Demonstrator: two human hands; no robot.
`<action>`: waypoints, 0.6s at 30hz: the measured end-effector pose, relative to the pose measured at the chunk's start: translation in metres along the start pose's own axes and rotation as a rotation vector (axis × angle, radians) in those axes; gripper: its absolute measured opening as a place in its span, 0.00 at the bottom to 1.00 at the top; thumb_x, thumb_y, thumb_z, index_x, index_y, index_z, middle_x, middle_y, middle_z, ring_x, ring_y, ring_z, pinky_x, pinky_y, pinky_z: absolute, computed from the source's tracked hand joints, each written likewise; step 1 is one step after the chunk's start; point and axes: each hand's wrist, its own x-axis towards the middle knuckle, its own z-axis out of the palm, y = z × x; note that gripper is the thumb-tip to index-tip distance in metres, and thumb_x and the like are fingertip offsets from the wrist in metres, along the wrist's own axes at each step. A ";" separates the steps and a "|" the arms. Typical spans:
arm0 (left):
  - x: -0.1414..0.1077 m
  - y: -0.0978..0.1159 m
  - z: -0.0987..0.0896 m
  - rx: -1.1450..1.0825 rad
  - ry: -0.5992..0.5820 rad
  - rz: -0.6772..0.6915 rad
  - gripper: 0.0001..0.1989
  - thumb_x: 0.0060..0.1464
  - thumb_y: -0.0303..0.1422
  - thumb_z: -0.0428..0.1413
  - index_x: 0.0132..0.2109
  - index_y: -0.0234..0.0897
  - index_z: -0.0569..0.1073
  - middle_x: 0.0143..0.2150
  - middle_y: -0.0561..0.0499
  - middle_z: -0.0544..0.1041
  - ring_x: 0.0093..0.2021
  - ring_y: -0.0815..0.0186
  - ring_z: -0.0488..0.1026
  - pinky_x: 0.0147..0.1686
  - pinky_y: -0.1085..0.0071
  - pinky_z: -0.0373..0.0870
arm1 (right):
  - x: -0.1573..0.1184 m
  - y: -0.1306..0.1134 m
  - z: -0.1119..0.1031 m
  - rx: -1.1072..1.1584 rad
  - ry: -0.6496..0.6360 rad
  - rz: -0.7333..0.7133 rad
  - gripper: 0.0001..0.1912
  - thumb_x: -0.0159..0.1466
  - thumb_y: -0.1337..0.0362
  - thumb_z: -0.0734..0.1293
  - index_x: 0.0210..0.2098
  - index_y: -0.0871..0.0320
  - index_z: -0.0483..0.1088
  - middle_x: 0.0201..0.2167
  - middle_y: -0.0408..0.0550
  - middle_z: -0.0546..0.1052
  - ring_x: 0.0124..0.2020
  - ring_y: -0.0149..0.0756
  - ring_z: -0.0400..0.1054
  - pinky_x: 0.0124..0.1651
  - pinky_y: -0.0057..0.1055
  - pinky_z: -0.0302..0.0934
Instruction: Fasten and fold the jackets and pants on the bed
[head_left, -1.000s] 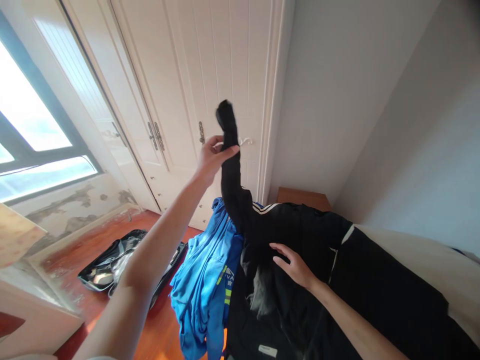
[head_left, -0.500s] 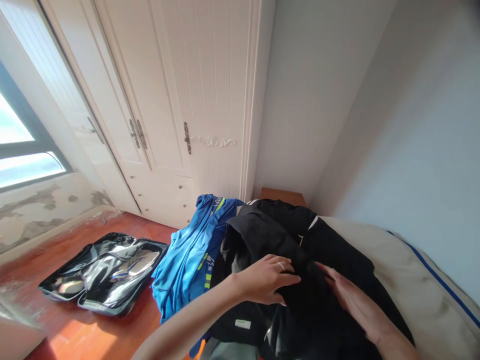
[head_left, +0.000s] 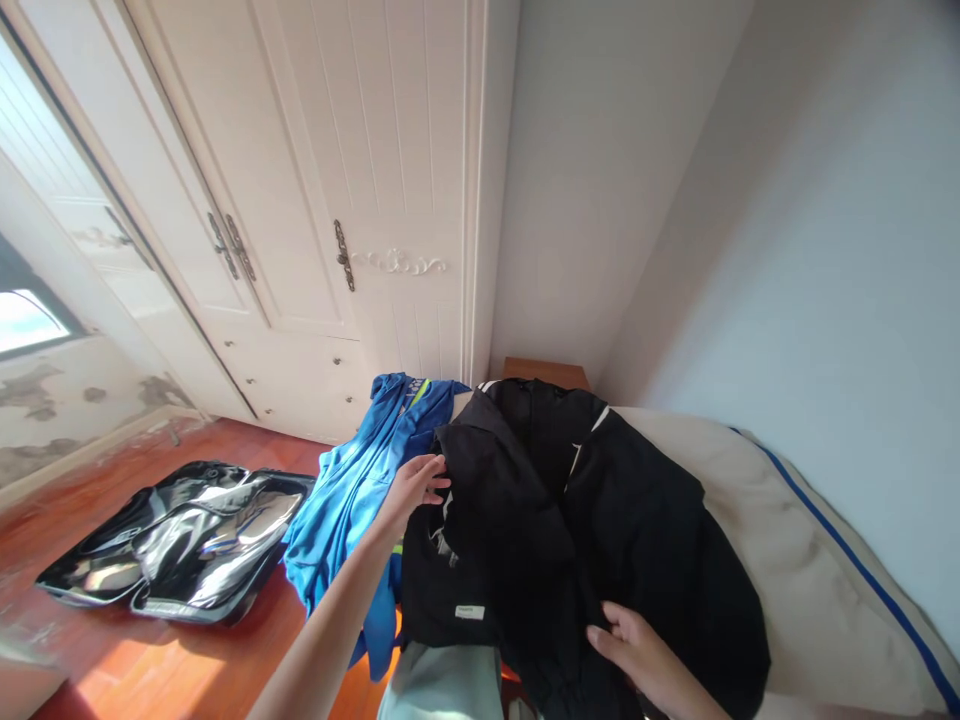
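A black jacket (head_left: 637, 510) with white trim lies spread on the bed, one sleeve (head_left: 510, 500) laid lengthwise over its left part. At the upper left edge of that sleeve, my left hand (head_left: 420, 487) has its fingers bent around the cloth; the thumb is hidden. Lower down, my right hand (head_left: 637, 648) pinches the black fabric between thumb and fingers near the sleeve's bottom end. A small white label (head_left: 469, 612) shows on the black cloth at lower left. Beside the jacket is a blue garment (head_left: 341, 500) with yellow-green marks, hanging partly over the bed's edge.
An open suitcase (head_left: 247, 590) with packed items lies on the reddish floor (head_left: 142, 665) at left. Behind the bed stand a white wardrobe (head_left: 405, 130) and a brown wooden piece (head_left: 547, 372). The beige bed cover (head_left: 757, 520) has blue piping. Pale green cloth (head_left: 442, 685) shows at the bottom.
My left hand has moved up and left to the cloth's edge. My right hand has moved down, and the rumpled black sleeve now lies straighter and flatter. The view has shifted slightly right.
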 end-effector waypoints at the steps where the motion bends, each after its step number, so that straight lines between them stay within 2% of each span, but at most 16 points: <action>1: 0.006 0.003 0.001 -0.007 -0.010 -0.023 0.22 0.49 0.47 0.65 0.44 0.34 0.74 0.45 0.38 0.79 0.35 0.57 0.80 0.24 0.70 0.73 | -0.001 0.001 -0.006 -0.095 -0.010 0.010 0.25 0.52 0.43 0.73 0.40 0.56 0.76 0.27 0.46 0.78 0.34 0.46 0.76 0.37 0.39 0.71; 3: 0.017 0.009 0.004 0.014 0.001 -0.038 0.22 0.51 0.47 0.64 0.43 0.33 0.74 0.46 0.38 0.78 0.28 0.63 0.79 0.18 0.75 0.68 | -0.003 -0.010 -0.021 -0.242 -0.068 0.009 0.24 0.55 0.43 0.71 0.38 0.57 0.76 0.24 0.44 0.76 0.30 0.41 0.74 0.32 0.33 0.69; 5: 0.028 0.015 0.008 0.048 0.029 -0.053 0.22 0.53 0.47 0.62 0.46 0.32 0.73 0.45 0.39 0.78 0.22 0.68 0.75 0.14 0.77 0.61 | 0.000 -0.036 -0.038 -0.340 -0.145 -0.026 0.23 0.59 0.44 0.69 0.39 0.58 0.77 0.25 0.45 0.77 0.30 0.39 0.74 0.31 0.30 0.68; 6: 0.034 0.018 0.011 0.069 0.047 -0.059 0.24 0.54 0.47 0.61 0.49 0.32 0.72 0.44 0.39 0.78 0.20 0.70 0.74 0.13 0.78 0.58 | 0.005 -0.053 -0.044 -0.376 -0.165 -0.062 0.23 0.61 0.44 0.68 0.41 0.58 0.77 0.27 0.47 0.79 0.32 0.40 0.75 0.33 0.30 0.68; 9: 0.051 0.023 0.017 0.144 0.127 -0.069 0.35 0.55 0.46 0.61 0.63 0.31 0.63 0.39 0.42 0.78 0.18 0.69 0.72 0.11 0.78 0.53 | 0.040 -0.108 -0.049 -0.433 -0.077 -0.251 0.24 0.63 0.47 0.67 0.49 0.58 0.76 0.35 0.50 0.81 0.38 0.42 0.76 0.45 0.36 0.70; 10: 0.056 0.023 0.018 0.169 0.150 -0.071 0.38 0.55 0.45 0.61 0.65 0.31 0.59 0.37 0.44 0.78 0.17 0.68 0.72 0.11 0.78 0.51 | 0.058 -0.126 -0.045 -0.428 -0.061 -0.324 0.24 0.63 0.48 0.68 0.51 0.57 0.75 0.39 0.51 0.81 0.41 0.42 0.76 0.48 0.37 0.69; 12: 0.065 0.022 0.018 0.210 0.174 -0.071 0.39 0.56 0.44 0.60 0.67 0.30 0.57 0.33 0.47 0.77 0.15 0.68 0.70 0.10 0.78 0.49 | 0.103 -0.158 -0.029 -0.396 -0.098 -0.433 0.24 0.63 0.49 0.68 0.52 0.57 0.74 0.47 0.53 0.80 0.47 0.43 0.75 0.47 0.36 0.71; 14: 0.070 0.019 0.016 0.232 0.178 -0.065 0.31 0.58 0.43 0.58 0.63 0.30 0.64 0.31 0.49 0.75 0.14 0.71 0.68 0.10 0.79 0.48 | 0.155 -0.187 -0.007 -0.435 -0.085 -0.494 0.22 0.65 0.52 0.68 0.54 0.56 0.72 0.49 0.53 0.79 0.47 0.41 0.75 0.43 0.34 0.72; 15: 0.071 0.017 0.015 0.238 0.175 -0.059 0.27 0.58 0.42 0.58 0.59 0.29 0.69 0.30 0.49 0.75 0.14 0.73 0.67 0.10 0.79 0.47 | 0.183 -0.201 0.004 -0.527 -0.004 -0.504 0.20 0.66 0.54 0.67 0.54 0.55 0.72 0.50 0.51 0.79 0.46 0.39 0.75 0.43 0.32 0.72; 18: 0.071 0.011 0.012 0.237 0.164 -0.045 0.17 0.58 0.38 0.58 0.48 0.29 0.75 0.28 0.50 0.75 0.13 0.75 0.66 0.10 0.79 0.48 | 0.259 -0.233 0.035 -0.655 0.120 -0.467 0.14 0.66 0.60 0.67 0.49 0.56 0.74 0.49 0.50 0.79 0.51 0.41 0.73 0.49 0.32 0.68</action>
